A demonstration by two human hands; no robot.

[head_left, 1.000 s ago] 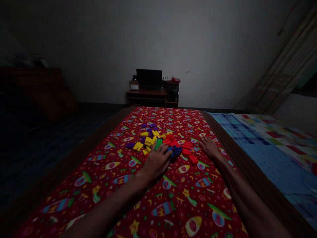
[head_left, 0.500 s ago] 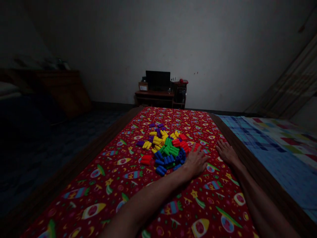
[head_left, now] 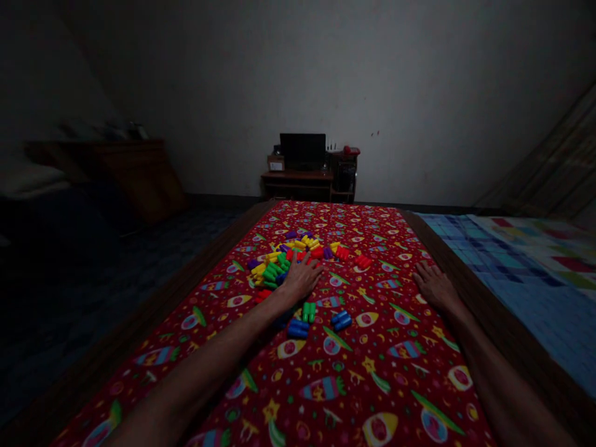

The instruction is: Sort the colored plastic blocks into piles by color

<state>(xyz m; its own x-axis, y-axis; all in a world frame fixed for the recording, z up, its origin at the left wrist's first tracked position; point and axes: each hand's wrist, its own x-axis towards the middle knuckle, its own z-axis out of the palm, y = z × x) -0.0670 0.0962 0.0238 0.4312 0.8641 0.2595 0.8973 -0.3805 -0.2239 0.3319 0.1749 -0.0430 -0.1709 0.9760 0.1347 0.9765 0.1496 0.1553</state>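
Observation:
My left hand (head_left: 302, 278) lies palm down over the pile of plastic toy blocks, its fingers spread and touching some of them. Yellow blocks (head_left: 309, 242) sit just beyond it. To its left lie green blocks (head_left: 271, 273), and red ones (head_left: 363, 261) trail off to the right. Nearer me are a separate green block (head_left: 308, 312) and blue blocks (head_left: 341, 320). Part of the pile is hidden under my hand and forearm. My right hand (head_left: 434, 284) rests flat near the cloth's right edge, fingers apart, holding nothing.
A red patterned cloth (head_left: 326, 397) covers the long table, with a brown border (head_left: 218, 248) at its sides. Blue checked bedding (head_left: 484, 254) lies to the right. By the far wall stands a desk (head_left: 298, 177) with a monitor (head_left: 302, 148). A wooden cabinet (head_left: 144, 174) is at left.
My left hand has swept left, shifting many blocks leftward and spreading the pile. A green block and some blue ones now lie apart nearer me. My right hand stays nearly in place.

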